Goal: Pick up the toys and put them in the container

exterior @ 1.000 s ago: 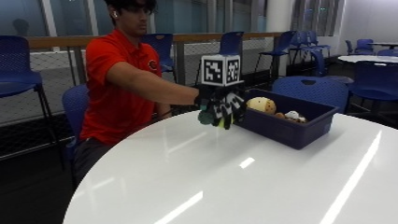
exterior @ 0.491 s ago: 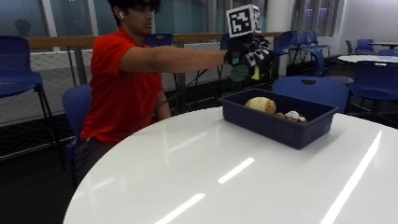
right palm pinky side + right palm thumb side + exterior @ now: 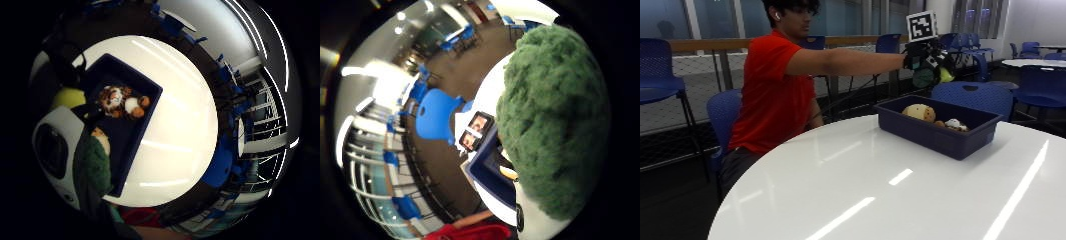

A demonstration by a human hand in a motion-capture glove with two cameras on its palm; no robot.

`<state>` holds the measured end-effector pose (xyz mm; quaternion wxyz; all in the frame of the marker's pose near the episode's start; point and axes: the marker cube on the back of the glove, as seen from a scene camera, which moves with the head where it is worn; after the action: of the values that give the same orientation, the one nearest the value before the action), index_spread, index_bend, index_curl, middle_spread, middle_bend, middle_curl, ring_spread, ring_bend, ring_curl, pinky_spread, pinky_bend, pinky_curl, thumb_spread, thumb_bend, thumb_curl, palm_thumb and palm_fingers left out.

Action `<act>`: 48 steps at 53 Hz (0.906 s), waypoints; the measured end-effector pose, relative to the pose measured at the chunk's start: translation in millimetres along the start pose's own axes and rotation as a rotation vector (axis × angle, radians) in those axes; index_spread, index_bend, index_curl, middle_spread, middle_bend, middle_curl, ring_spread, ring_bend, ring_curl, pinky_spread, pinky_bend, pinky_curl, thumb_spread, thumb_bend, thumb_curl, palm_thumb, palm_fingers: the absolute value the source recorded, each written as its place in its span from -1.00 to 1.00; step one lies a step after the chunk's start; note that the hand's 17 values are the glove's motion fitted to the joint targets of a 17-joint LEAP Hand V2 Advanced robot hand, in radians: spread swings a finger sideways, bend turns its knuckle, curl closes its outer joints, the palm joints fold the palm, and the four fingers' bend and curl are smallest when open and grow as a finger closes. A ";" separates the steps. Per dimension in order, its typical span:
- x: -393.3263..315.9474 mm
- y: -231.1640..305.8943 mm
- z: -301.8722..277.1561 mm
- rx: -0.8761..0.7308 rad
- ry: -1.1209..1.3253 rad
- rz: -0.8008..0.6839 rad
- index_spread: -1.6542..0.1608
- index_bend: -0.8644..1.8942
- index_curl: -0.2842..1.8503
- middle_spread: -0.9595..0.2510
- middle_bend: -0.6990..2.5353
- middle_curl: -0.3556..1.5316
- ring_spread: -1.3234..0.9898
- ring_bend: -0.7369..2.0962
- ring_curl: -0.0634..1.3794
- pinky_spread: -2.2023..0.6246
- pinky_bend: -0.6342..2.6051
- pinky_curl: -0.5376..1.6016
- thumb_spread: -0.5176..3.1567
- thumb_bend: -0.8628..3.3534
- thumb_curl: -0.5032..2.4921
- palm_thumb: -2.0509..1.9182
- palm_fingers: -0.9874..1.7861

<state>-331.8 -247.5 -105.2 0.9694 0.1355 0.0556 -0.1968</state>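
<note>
In the outside view my gloved right hand [image 3: 923,56] is held out high above the far end of the dark blue container [image 3: 926,134]. It grips a green plush toy [image 3: 925,77] with a yellow part [image 3: 945,75]. That green plush toy [image 3: 555,120] fills much of the thumb side palm view. In the container lie a round tan toy [image 3: 919,112] and a small tiger toy [image 3: 954,124]. The little finger side palm view looks straight down into the container [image 3: 145,120], with the tiger toy [image 3: 122,100] on its floor and the green plush toy [image 3: 95,165] at the palm.
The container stands on a round white table [image 3: 840,190], towards its far right side. A blue chair [image 3: 973,97] stands just behind the container. More blue chairs [image 3: 660,65] and a railing line the back of the room.
My hand has risen from table level beside the container's left end to well above it, carrying the green plush toy.
</note>
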 end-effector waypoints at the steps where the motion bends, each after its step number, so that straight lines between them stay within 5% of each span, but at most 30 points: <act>1: 0.9 -1.8 3.6 -0.024 0.024 0.058 0.36 -0.15 0.22 -0.18 -0.16 0.43 -0.27 0.13 -0.19 0.24 0.03 -0.10 -0.38 -0.56 0.15 0.32 0.40; 5: 1.6 1.8 16.4 -0.154 0.068 0.098 0.36 -0.19 0.25 -0.19 -0.19 0.42 -0.26 0.11 -0.19 0.24 0.04 -0.10 -0.36 -0.57 0.15 0.31 0.34; 8: 4.8 10.4 24.3 -0.236 0.096 0.004 0.36 -0.30 0.23 -0.17 -0.29 0.36 -0.19 0.01 -0.22 0.29 0.11 -0.06 -0.30 -0.58 0.12 0.27 -0.07; 9: 6.2 12.8 26.2 -0.252 0.104 -0.026 0.37 -0.29 0.24 -0.17 -0.29 0.36 -0.18 0.04 -0.17 0.29 0.13 -0.03 -0.29 -0.58 0.12 0.28 -0.02; 12: 9.8 17.6 30.1 -0.283 0.105 -0.040 0.38 -0.34 0.13 0.08 -0.51 0.23 -0.06 -0.18 -0.28 0.41 0.16 -0.02 -0.22 -0.66 0.02 0.13 -0.66; 24: 53.0 51.4 38.6 -0.264 0.147 0.050 0.46 -0.35 -0.19 0.45 -0.55 -0.08 0.12 -0.36 -0.49 0.57 0.09 -0.12 -0.15 -0.63 -0.19 0.00 -0.61; 48: 152.8 159.0 79.2 -0.325 0.052 0.252 0.49 -0.30 -0.43 0.53 -0.51 -0.31 0.16 -0.37 -0.54 0.63 -0.02 -0.19 -0.13 -0.63 -0.42 -0.02 -0.52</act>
<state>-124.4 -185.2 -15.7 0.9937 -0.0120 0.0942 -0.0588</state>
